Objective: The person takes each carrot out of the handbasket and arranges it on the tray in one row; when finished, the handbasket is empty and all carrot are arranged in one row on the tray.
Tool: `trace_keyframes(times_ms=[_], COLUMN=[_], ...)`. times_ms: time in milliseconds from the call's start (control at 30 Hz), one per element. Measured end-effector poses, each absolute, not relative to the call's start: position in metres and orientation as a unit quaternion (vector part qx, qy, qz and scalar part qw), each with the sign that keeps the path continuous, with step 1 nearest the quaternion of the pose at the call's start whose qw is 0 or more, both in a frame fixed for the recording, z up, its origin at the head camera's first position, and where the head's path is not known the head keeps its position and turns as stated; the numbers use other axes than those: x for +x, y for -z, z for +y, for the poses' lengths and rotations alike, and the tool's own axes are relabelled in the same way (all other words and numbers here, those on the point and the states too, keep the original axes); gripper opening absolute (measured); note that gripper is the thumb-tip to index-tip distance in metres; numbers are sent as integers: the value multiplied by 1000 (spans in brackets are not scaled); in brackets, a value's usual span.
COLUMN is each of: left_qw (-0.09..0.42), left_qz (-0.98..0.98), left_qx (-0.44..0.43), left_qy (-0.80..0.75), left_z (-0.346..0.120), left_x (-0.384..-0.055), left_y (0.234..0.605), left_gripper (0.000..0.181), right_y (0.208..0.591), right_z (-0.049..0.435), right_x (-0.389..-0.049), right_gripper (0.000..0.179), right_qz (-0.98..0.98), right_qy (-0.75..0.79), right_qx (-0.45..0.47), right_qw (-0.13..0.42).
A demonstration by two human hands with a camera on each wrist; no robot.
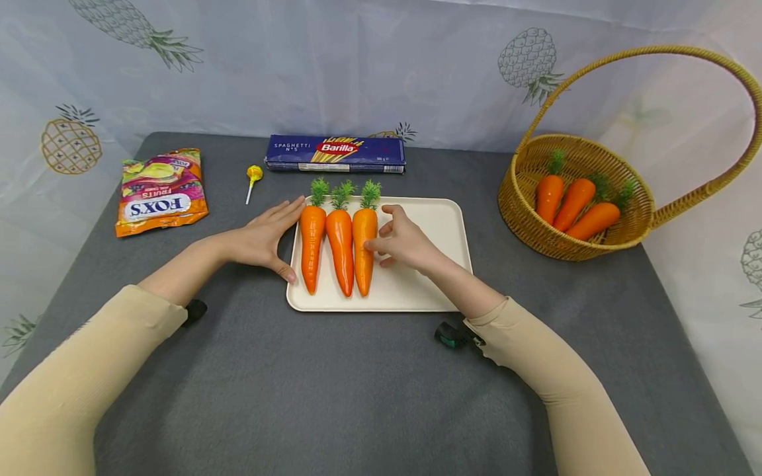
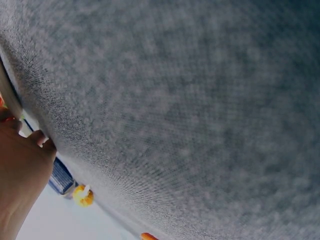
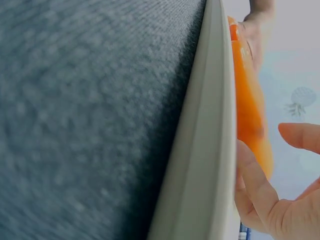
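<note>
Three orange carrots with green tops lie side by side on a cream tray [image 1: 425,221]: the left carrot [image 1: 312,241], the middle carrot [image 1: 340,248] and the right carrot [image 1: 364,231]. My left hand [image 1: 262,239] spreads its thumb and fingers along the tray's left rim, beside the left carrot. At the right carrot's right side is my right hand [image 1: 405,241], its thumb overlapping the carrot in the head view. In the right wrist view that thumb stands apart from the carrot [image 3: 248,100], with the other fingers low beside it.
A wicker basket [image 1: 506,198] with a tall handle holds three more carrots at the right. Behind the tray lies a blue spaghetti box [image 1: 336,154]. A yellow lollipop [image 1: 254,174] and a candy bag [image 1: 162,192] lie to the left on the grey table [image 1: 333,390].
</note>
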State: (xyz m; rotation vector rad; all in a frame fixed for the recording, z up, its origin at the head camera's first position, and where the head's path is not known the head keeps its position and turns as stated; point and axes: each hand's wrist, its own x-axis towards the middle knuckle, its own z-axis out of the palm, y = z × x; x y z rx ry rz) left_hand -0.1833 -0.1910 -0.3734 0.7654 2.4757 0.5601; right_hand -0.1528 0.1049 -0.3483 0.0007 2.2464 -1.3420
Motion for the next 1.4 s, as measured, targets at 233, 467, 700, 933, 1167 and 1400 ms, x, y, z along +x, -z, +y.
trace_keyframes(times_ms=[233,467,700,933,1167,1400], left_qw=[243,240,240,241,242,243], left_qz=[907,906,906,906,906,906], left_qx=[278,283,282,282,281,280], left_qy=[-205,-202,-203,-205,-204,-206], left_z=[-191,-191,-191,-191,-191,-191], left_x=[-184,-185,-185,-185,-185,-185], left_y=[375,375,375,376,376,376], left_gripper=[140,140,140,139,139,139], right_y=[344,337,329,320,312,305], right_z=[109,117,124,134,145,158], right_x=[-156,-157,-160,-164,-168,-169], right_gripper=[86,81,80,76,70,64], right_qz=[826,826,823,817,814,815], right_qy=[503,508,519,536,549,557], right_qx=[8,11,16,18,21,12], right_qw=[252,245,231,211,188,161])
